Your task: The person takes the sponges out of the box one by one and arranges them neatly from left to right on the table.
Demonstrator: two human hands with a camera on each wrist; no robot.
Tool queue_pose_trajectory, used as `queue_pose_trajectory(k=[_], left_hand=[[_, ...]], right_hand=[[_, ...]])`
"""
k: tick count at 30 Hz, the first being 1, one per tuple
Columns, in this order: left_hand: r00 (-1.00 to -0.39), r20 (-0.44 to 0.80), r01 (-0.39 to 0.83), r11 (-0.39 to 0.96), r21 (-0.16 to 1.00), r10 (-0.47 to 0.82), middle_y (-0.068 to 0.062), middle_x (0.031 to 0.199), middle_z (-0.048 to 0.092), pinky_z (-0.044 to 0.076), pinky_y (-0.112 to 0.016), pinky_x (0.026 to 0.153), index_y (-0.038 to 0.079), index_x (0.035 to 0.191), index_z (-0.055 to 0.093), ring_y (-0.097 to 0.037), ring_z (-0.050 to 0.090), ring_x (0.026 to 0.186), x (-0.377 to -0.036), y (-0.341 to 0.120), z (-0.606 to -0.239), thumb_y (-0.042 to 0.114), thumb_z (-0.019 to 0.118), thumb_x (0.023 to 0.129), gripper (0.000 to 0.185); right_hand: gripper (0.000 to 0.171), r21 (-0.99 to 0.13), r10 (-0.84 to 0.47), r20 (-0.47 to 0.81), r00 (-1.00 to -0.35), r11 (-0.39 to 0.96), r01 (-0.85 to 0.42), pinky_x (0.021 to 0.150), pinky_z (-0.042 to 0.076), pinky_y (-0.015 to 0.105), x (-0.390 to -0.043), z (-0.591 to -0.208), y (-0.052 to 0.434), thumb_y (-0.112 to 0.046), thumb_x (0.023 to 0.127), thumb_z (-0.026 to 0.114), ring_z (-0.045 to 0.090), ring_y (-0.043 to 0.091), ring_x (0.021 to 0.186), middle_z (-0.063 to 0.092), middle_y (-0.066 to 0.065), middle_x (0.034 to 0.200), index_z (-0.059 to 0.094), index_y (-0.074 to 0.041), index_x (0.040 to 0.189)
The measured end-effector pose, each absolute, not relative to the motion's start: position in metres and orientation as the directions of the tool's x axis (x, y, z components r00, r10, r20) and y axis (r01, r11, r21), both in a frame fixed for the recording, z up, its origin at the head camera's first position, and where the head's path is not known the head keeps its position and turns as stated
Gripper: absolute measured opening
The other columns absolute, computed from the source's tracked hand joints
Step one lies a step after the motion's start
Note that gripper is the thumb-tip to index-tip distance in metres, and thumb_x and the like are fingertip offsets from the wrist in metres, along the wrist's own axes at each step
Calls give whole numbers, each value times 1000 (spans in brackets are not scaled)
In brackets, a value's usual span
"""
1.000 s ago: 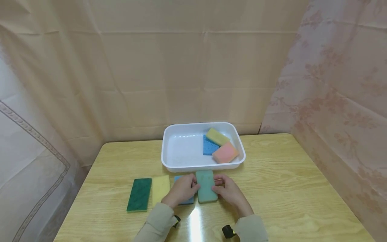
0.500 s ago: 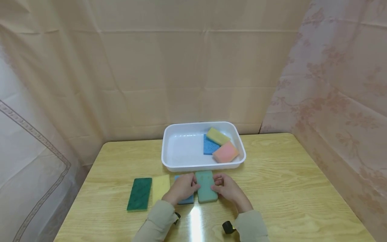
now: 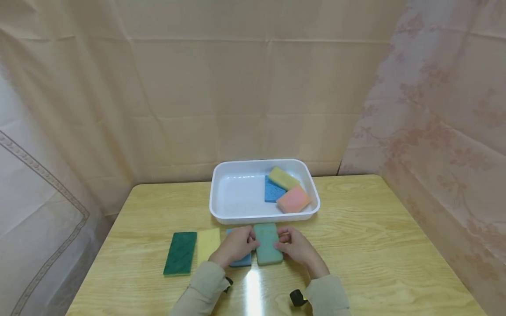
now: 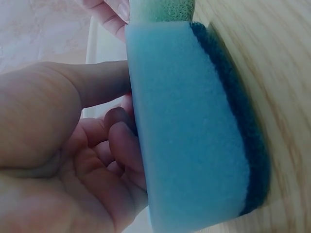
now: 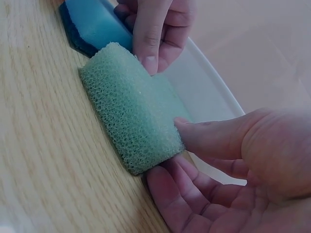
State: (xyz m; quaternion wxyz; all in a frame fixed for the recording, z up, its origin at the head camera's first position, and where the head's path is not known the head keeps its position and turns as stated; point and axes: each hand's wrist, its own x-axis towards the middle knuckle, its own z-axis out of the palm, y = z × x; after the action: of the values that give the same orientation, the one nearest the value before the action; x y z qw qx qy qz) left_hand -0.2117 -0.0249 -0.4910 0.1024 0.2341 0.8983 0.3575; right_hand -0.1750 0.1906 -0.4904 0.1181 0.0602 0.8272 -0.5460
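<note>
Pinching the lt green sponge (image 3: 267, 248) from opp. sides, L hand (image 3: 236, 245) & R hand (image 3: 298, 249) both have thumb + curled fingers closed to approx. its thickness at the edges. Sponge is at R end of the row, just in front of white tray (image 3: 241, 197); can't tell if it's flat on table (image 3: 375, 245) or slightly up. L hand hangs over blue sponge (image 3: 242, 261) w/ dk blue base; contact there unclear. Further L: yellow sponge (image 3: 208, 243), then dk green sponge (image 3: 180, 253). In tray, R half: blue pad (image 3: 272, 192) partly under yellowish sponge (image 3: 283, 178) & pink sponge (image 3: 294, 199).
</note>
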Motion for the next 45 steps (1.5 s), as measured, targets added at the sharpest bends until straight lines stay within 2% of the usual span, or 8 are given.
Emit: queue_pose_trajectory(k=[13, 24, 28, 34, 45], left_hand=[[-851, -42, 337, 606, 721, 524, 5, 77, 58, 47, -25, 62, 8, 93, 66, -8, 53, 70, -210, -28, -491, 15, 76, 91, 12], [-846, -39, 342, 598, 725, 532, 6, 77, 60, 48, -24, 62, 7, 94, 68, -7, 54, 69, -214, -30, -490, 15, 76, 91, 12], [-822, -60, 346, 580, 738, 567, 6, 72, 61, 47, -23, 58, 5, 91, 71, -7, 54, 64, -219, -32, -486, 14, 77, 90, 10], [-789, -103, 344, 575, 742, 606, 7, 63, 59, 41, -22, 52, 11, 83, 75, -6, 49, 57, -223, -37, -480, 12, 77, 91, 8], [-766, -99, 368, 559, 743, 635, 9, 59, 53, 37, -20, 50, 10, 83, 75, -5, 45, 54, -222, -41, -472, 13, 75, 92, 10]], right_hand=[[33, -885, -41, -244, -969, 417, 205, 71, 57, 36, -170, -493, 193, -2, 94, 70, 59, 21, 84, 61, 11, 98, 58, 1, 124], [31, -804, -75, -131, -989, 591, 62, 62, 53, 31, -174, -491, 189, -2, 92, 72, 59, 17, 76, 63, 5, 89, 60, -1, 120], [31, -747, -111, -72, -991, 664, -20, 54, 53, 29, -177, -485, 187, 0, 91, 73, 60, 15, 65, 63, 5, 86, 63, 3, 120], [29, -716, -143, -97, -985, 698, -31, 47, 52, 30, -181, -475, 184, 3, 90, 71, 59, 17, 52, 65, 6, 81, 65, 5, 119], [21, -636, -164, -42, -986, 765, -100, 59, 54, 29, -186, -474, 185, 0, 90, 73, 62, 14, 71, 69, 4, 82, 71, -1, 111]])
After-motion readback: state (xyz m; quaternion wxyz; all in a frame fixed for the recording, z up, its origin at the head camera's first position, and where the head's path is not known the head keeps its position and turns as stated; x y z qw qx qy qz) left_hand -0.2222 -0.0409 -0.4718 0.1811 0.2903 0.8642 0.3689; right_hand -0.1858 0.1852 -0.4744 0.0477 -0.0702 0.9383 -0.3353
